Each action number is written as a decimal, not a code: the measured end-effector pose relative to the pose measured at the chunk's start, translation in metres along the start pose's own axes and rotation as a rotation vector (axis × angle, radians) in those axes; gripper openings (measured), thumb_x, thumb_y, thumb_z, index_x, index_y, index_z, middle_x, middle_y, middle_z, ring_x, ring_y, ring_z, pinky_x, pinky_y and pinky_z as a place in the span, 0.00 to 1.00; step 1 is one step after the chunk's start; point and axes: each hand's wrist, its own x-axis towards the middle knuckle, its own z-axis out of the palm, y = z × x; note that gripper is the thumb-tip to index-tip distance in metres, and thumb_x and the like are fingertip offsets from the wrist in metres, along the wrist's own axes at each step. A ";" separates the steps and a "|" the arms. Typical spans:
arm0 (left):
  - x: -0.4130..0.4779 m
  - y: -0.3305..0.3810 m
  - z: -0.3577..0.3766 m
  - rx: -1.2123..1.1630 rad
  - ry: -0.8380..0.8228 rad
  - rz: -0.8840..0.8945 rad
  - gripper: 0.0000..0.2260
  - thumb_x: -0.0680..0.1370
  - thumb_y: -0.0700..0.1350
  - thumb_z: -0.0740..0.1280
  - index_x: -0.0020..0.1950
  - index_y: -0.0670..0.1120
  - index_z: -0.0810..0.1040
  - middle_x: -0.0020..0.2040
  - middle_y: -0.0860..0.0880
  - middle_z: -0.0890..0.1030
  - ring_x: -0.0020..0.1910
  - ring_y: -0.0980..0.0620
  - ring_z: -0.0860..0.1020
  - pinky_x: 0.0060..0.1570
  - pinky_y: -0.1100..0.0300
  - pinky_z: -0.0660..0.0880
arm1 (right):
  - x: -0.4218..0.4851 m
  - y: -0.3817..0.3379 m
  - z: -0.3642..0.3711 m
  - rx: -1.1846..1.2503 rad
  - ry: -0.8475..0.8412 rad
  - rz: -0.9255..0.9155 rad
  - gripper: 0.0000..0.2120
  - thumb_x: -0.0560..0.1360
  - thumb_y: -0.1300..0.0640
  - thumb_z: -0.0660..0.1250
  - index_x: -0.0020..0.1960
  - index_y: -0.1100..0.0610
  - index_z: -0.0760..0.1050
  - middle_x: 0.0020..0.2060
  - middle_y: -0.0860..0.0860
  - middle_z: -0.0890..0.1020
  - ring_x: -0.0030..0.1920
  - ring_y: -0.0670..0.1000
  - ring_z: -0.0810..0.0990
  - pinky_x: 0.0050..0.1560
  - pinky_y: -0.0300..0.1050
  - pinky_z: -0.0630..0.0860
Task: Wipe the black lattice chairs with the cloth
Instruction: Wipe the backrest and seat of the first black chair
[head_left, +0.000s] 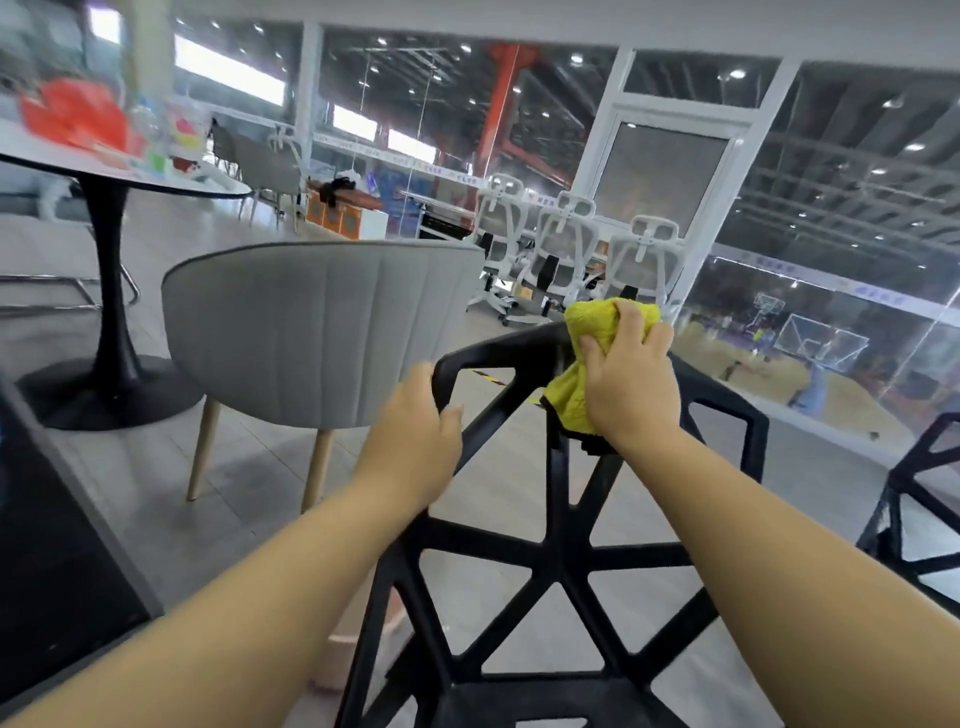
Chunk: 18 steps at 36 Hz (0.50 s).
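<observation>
A black lattice chair fills the lower middle, its open triangular frame facing me. My left hand grips the left corner of its top rail, with the thumb over the edge. My right hand grips a bunched yellow cloth and holds it against the top rail near its middle. Part of the cloth hangs down below my palm. A second black lattice chair shows at the right edge, partly cut off.
A grey upholstered chair with pale wooden legs stands just beyond on the left. A round table on a black pedestal holds red and bright items. White office chairs line the back. Glass panels run along the right.
</observation>
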 end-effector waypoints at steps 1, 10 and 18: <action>0.009 0.011 -0.001 0.013 0.009 0.022 0.13 0.80 0.44 0.58 0.64 0.47 0.67 0.57 0.48 0.74 0.56 0.46 0.71 0.48 0.58 0.65 | 0.002 0.004 -0.002 -0.001 0.022 -0.005 0.22 0.80 0.47 0.56 0.70 0.56 0.59 0.60 0.61 0.65 0.50 0.64 0.73 0.43 0.49 0.69; 0.057 0.058 0.029 0.524 -0.110 0.178 0.08 0.80 0.45 0.58 0.57 0.44 0.69 0.55 0.44 0.75 0.50 0.45 0.73 0.46 0.54 0.68 | 0.031 0.035 -0.018 -0.014 0.194 0.182 0.22 0.79 0.47 0.58 0.69 0.55 0.60 0.59 0.62 0.65 0.54 0.64 0.70 0.47 0.54 0.69; 0.060 0.043 0.045 0.659 0.075 0.279 0.12 0.82 0.46 0.53 0.64 0.48 0.68 0.59 0.49 0.73 0.56 0.47 0.70 0.45 0.57 0.57 | 0.015 0.022 0.026 0.067 -0.092 0.078 0.29 0.79 0.42 0.55 0.76 0.50 0.51 0.66 0.61 0.58 0.60 0.64 0.67 0.59 0.54 0.67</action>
